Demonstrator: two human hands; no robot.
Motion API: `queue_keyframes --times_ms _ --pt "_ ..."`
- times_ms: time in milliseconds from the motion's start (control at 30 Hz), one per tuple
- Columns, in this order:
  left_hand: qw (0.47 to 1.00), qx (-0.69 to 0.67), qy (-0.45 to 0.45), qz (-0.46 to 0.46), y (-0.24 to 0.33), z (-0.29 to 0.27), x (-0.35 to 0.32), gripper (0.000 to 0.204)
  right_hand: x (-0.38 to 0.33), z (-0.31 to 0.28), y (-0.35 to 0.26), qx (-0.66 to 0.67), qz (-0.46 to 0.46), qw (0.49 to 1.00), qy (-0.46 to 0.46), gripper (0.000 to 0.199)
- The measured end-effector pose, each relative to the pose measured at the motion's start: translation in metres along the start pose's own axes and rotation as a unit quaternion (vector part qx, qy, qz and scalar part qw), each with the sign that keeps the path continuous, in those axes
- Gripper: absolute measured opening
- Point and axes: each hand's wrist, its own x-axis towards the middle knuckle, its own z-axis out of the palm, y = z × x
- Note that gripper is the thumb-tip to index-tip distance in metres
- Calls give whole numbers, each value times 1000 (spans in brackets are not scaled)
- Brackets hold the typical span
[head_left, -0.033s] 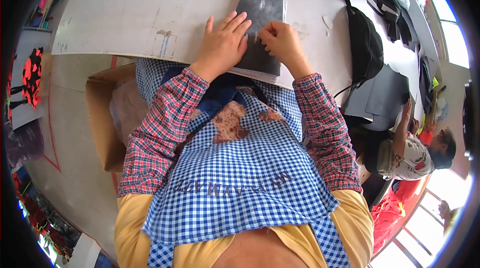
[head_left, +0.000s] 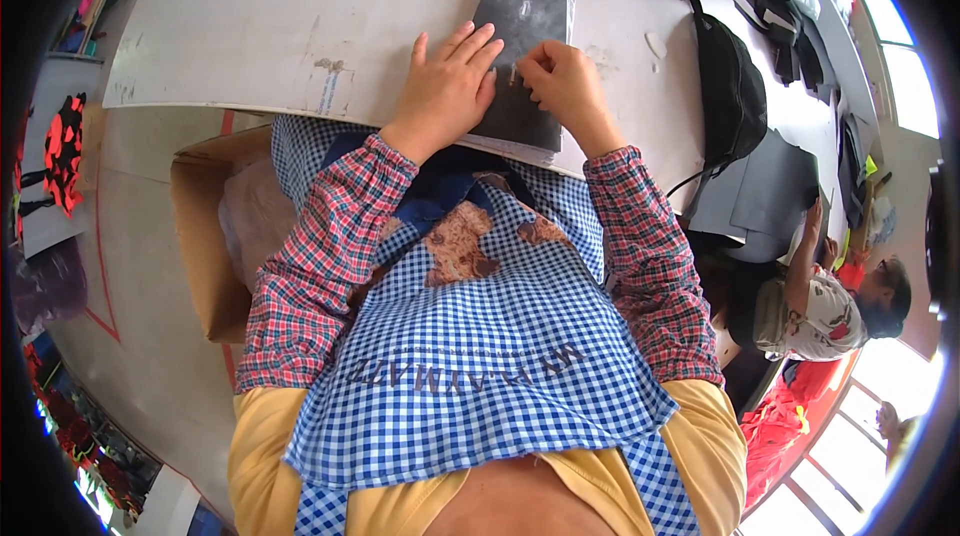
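Note:
A dark grey, tapered panel (head_left: 528, 24) lies on the white table near its front edge, with pale layers showing along its edges. Whitish smudges mark its upper part around a small slot. My left hand (head_left: 445, 86) rests flat at the panel's left side, fingers stretched onto it and thumb lifted apart. On the right side my right hand (head_left: 566, 84) is closed in a pinch, its fingertips down at a small pale mark or slot (head_left: 513, 74) in the panel. Whatever those fingers may hold is hidden or too small to name.
Right of the panel, a black waist bag (head_left: 730, 86) with a strap lies on the white table (head_left: 250, 26), beside a small pale scrap (head_left: 655, 44). Grey sheets (head_left: 770, 191) and a co-worker (head_left: 815, 306) are farther right. An open cardboard box (head_left: 205, 236) stands below the table's left part.

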Motion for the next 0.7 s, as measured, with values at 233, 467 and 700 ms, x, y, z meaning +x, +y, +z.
queue_keyframes --times_ms 233,467,700 --pt "1000 -3 4 -3 -1 2 0 39 0 4 3 -66 -85 993 42 19" --pt "1000 -9 0 -2 0 1 -1 39 4 -4 2 -85 -52 995 -25 20" --pt "999 -20 27 1 1 3 1 35 59 -14 -2 6 -29 998 52 21"
